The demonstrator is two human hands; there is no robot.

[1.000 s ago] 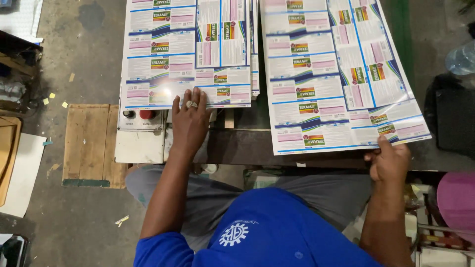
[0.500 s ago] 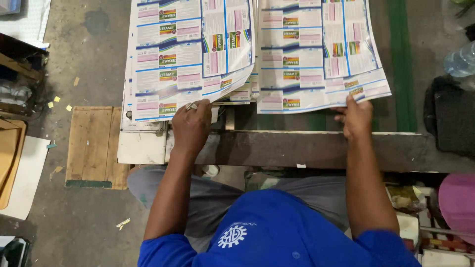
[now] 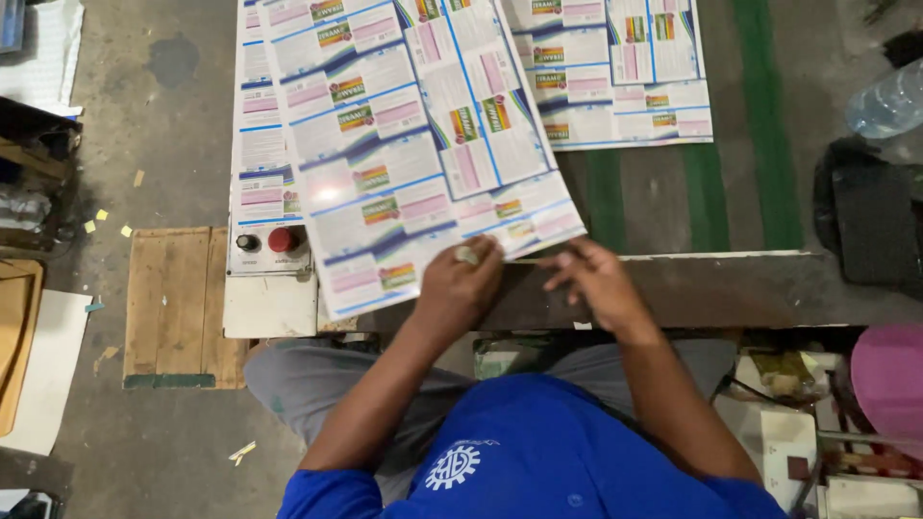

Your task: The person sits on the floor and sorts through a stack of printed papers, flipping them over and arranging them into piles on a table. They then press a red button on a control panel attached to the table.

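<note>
Looking down through the head camera, we see our left hand [image 3: 461, 284] gripping the near edge of a large printed sheet [image 3: 413, 144], fingers curled over the paper and a ring showing on one of them. The sheet is glossy, white with blue lines, pink blocks and small coloured labels, and it lies skewed, its near corners hanging over the front edge of the dark metal table [image 3: 731, 288]. Our right hand [image 3: 591, 279] sits just beside the left at the sheet's near right corner, fingers half bent and loosely spread; we cannot tell whether it actually pinches the paper or only touches its edge.

Under the tilted sheet lies a stack of like sheets [image 3: 255, 163], showing along the left side. A second pile of the same printed sheets [image 3: 615, 72] rests farther back on the right, well apart from both hands, on the green-striped table top [image 3: 707, 192].

To the left of our hands a white control box [image 3: 269, 279] carries a red button [image 3: 280, 239] and a small black knob [image 3: 246, 242]. Beside it on the concrete floor lies a wooden board [image 3: 173, 308]. At the far right we see a clear plastic bottle [image 3: 885, 101], a black object [image 3: 870, 226] and a pink round thing [image 3: 889, 380]. Our blue shirt [image 3: 538, 452] fills the bottom.
</note>
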